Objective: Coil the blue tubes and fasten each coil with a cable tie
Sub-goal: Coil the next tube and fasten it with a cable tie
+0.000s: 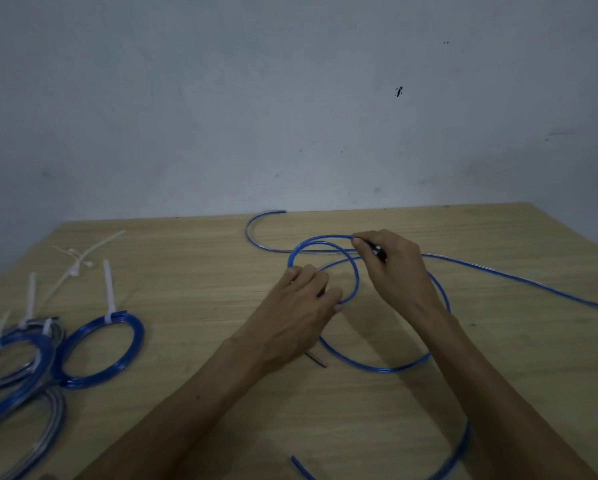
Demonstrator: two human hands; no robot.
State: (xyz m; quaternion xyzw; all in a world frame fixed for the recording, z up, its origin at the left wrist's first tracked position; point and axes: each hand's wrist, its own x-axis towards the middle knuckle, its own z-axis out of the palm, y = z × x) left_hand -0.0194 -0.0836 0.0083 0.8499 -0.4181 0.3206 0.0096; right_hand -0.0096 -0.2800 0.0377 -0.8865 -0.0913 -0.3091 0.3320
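A long blue tube point(377, 369) lies looped over the middle of the wooden table point(193, 306). A small coil of it point(299, 252) sits between my hands. My left hand point(301, 306) rests on the near left side of that coil, fingers curled over the tube. My right hand point(391, 261) pinches the tube at the coil's far right. One tube end point(280, 212) curls toward the table's back edge. The tube's other run point(532, 282) trails off to the right.
Finished blue coils fastened with white ties lie at the left: one ring point(100, 351) and several more point(13, 358) near the left edge. Loose white cable ties point(79, 263) lie at the back left. Another blue tube piece point(456, 455) curves along the near edge. A grey wall stands behind the table.
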